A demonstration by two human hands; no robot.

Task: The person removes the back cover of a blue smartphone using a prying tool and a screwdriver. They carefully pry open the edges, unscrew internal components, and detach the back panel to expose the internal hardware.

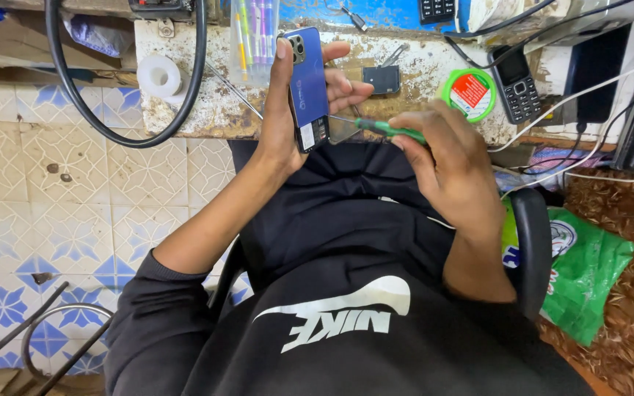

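Observation:
My left hand (288, 110) holds a blue smartphone (307, 84) upright on its edge, back cover and camera cluster facing left, above my lap in front of the worn workbench (207, 110). My right hand (453, 158) grips a green-handled screwdriver (387, 130). Its thin metal tip points left and meets the phone's lower edge near a small label. Both forearms wear black sleeves.
On the bench lie a white tape roll (158, 75), a clear pack of pens (254, 37), a small dark module (381, 79), a green round tin (468, 93) and a black keypad phone (517, 84). A thick black cable (60, 81) loops left. A green bag (581, 271) sits right.

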